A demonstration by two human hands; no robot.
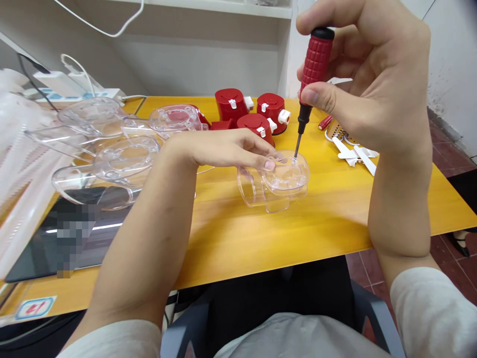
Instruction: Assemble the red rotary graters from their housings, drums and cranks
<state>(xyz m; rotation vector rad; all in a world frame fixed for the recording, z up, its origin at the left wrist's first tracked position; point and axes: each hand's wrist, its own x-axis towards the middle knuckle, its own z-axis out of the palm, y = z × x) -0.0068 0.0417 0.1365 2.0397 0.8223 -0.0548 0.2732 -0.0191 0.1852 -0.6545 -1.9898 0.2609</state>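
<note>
Red screwdriver (316,57), clamped in the right hand (376,69), is bearing on the one-o'clock rim of the clear housing (278,188) (left hand (219,149) pressing flat-fingered at nine), likely needing steady upright pressure.

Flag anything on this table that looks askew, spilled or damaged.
Nothing looks spilled or damaged. The clear covers at the left are heaped loosely, some tilted over a dark tablet; the white pieces at the right lie scattered.

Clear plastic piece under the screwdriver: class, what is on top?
Fingers of the left hand press the clear piece from above; the red screwdriver, in the right hand, stands tip-down on it. Any screw beneath is hidden.
</note>
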